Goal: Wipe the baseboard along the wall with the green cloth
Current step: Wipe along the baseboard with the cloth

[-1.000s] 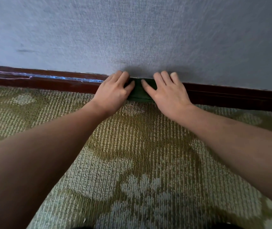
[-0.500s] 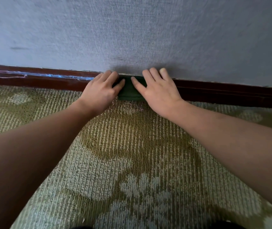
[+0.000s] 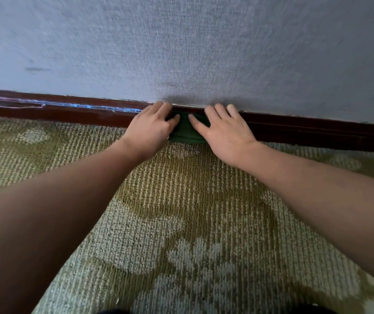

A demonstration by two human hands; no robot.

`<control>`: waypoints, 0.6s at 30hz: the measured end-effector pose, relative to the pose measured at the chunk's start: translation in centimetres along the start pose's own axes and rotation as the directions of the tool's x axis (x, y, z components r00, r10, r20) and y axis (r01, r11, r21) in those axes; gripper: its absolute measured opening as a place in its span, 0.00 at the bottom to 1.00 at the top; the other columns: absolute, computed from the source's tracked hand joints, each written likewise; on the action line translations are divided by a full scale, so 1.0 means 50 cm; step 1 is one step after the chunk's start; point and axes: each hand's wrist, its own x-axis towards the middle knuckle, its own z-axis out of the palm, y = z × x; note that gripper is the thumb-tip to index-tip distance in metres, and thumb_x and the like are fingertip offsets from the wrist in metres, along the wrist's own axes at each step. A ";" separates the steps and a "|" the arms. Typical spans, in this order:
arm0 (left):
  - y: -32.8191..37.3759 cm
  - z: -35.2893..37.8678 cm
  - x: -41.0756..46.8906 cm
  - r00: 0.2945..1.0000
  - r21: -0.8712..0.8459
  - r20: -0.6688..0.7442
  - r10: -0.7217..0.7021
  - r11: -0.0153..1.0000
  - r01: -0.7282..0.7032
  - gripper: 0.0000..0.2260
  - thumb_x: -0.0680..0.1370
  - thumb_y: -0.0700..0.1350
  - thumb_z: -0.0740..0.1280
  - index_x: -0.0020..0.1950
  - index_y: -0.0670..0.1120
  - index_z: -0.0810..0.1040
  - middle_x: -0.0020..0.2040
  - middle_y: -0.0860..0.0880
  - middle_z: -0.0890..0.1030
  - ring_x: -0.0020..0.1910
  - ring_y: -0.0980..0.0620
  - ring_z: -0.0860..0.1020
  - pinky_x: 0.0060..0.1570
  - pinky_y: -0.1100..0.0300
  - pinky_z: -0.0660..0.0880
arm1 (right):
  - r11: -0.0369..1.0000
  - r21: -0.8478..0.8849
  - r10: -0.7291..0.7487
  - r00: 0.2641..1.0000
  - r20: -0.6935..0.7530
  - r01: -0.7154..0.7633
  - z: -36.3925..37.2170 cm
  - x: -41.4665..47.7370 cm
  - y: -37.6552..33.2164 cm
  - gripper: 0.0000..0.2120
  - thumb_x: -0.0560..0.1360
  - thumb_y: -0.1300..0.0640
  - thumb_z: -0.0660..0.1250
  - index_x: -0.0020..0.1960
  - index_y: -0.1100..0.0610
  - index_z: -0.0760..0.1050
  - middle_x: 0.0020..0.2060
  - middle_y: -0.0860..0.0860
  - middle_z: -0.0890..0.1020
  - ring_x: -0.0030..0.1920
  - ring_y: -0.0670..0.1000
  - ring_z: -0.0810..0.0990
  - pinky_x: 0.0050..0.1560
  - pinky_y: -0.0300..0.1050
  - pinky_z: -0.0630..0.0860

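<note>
Both grips, left hand [image 3: 150,128] and right hand [image 3: 224,130], lie flat-fingered, pressing the folded dark-green cloth [image 3: 184,132] against the dark reddish-brown wooden baseboard [image 3: 306,130]. Risk: uneven pressure could bunch the cloth, skipping the top edge.

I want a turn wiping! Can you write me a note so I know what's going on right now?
Left hand: flat, pressing the left end of the green cloth.
Right hand: flat, fingers straight, pressing the right end.
The cloth is bunched against the baseboard, where it meets the carpet.
Done: the board to the right looks dark and streak-free.
Left: the blue-white streaks to the left probably still need wiping.
</note>
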 end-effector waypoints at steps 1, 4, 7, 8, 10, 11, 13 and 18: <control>0.001 -0.003 0.001 1.000 -0.009 0.002 -0.007 1.000 0.007 0.18 0.73 0.34 0.65 0.64 0.36 0.73 0.52 0.36 0.73 0.52 0.37 0.70 0.50 0.46 0.70 | 1.000 0.010 0.002 1.000 0.009 -0.002 -0.002 0.001 0.000 0.33 0.76 0.62 0.60 0.75 0.53 0.46 0.64 0.59 0.61 0.64 0.58 0.58 0.63 0.51 0.56; 0.005 -0.015 0.002 1.000 -0.014 0.012 -0.027 1.000 0.027 0.16 0.74 0.34 0.64 0.62 0.37 0.75 0.52 0.37 0.73 0.52 0.38 0.70 0.50 0.47 0.70 | 0.999 0.050 0.010 1.000 0.012 -0.011 -0.012 0.002 -0.002 0.31 0.76 0.61 0.58 0.75 0.53 0.49 0.62 0.59 0.63 0.63 0.58 0.60 0.62 0.50 0.57; 0.008 -0.024 -0.006 1.000 0.020 0.027 -0.001 1.000 0.000 0.15 0.74 0.35 0.64 0.61 0.37 0.76 0.53 0.37 0.73 0.53 0.38 0.70 0.53 0.47 0.69 | 0.999 0.031 -0.015 1.000 -0.014 0.015 -0.018 -0.008 -0.005 0.28 0.77 0.61 0.56 0.74 0.54 0.52 0.62 0.59 0.64 0.62 0.59 0.61 0.61 0.50 0.58; 0.010 -0.026 -0.010 1.000 0.037 0.026 0.014 0.999 -0.015 0.15 0.74 0.35 0.64 0.60 0.37 0.76 0.53 0.36 0.73 0.53 0.38 0.71 0.53 0.47 0.70 | 1.000 0.015 -0.026 0.999 -0.025 0.026 -0.017 -0.012 -0.005 0.28 0.77 0.62 0.56 0.74 0.54 0.52 0.62 0.59 0.64 0.62 0.59 0.61 0.61 0.50 0.58; 0.014 -0.033 -0.015 0.999 0.062 -0.005 0.047 0.997 -0.047 0.14 0.72 0.33 0.66 0.57 0.35 0.77 0.50 0.35 0.75 0.50 0.36 0.73 0.49 0.45 0.72 | 0.999 -0.013 -0.036 0.999 -0.040 0.035 -0.017 -0.020 -0.002 0.28 0.76 0.62 0.56 0.74 0.55 0.51 0.60 0.59 0.64 0.61 0.58 0.62 0.60 0.50 0.59; 0.015 -0.038 -0.016 0.998 0.067 -0.026 0.062 0.996 -0.060 0.14 0.69 0.32 0.68 0.55 0.34 0.78 0.47 0.34 0.75 0.47 0.36 0.74 0.46 0.46 0.74 | 0.999 -0.025 -0.036 0.998 -0.045 0.035 -0.018 -0.022 0.000 0.29 0.76 0.62 0.57 0.74 0.55 0.51 0.59 0.58 0.64 0.60 0.58 0.62 0.60 0.50 0.59; 0.016 -0.047 -0.015 0.995 0.087 -0.051 0.086 0.993 -0.082 0.15 0.65 0.30 0.72 0.51 0.32 0.79 0.43 0.34 0.76 0.42 0.36 0.76 0.40 0.47 0.76 | 0.999 -0.043 -0.030 0.998 -0.057 0.028 -0.024 -0.022 0.002 0.29 0.76 0.62 0.56 0.74 0.55 0.50 0.58 0.58 0.64 0.59 0.58 0.62 0.59 0.50 0.59; 0.013 -0.052 -0.005 0.994 0.142 -0.074 0.083 0.987 -0.072 0.15 0.63 0.31 0.73 0.49 0.33 0.80 0.40 0.35 0.77 0.39 0.38 0.77 0.36 0.51 0.76 | 0.998 -0.054 0.003 0.996 -0.084 -0.007 -0.032 -0.014 0.007 0.28 0.78 0.62 0.53 0.75 0.55 0.48 0.59 0.58 0.64 0.60 0.58 0.62 0.60 0.50 0.59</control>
